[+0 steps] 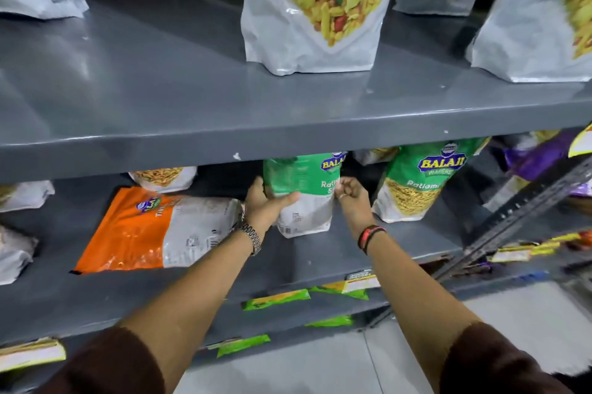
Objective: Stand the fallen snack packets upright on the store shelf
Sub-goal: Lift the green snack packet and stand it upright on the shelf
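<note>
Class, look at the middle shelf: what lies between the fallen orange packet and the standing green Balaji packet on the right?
In the head view, a green packet held upright by both the left hand and right hand.

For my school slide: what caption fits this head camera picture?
Two hands, left hand and right hand, stand a green packet upright beside a fallen orange packet.

A green and white snack packet (304,195) is held upright on the grey shelf (368,243) between the left hand (267,204) and right hand (350,193). An orange packet (153,230) is seen lying flat beside it.
</note>
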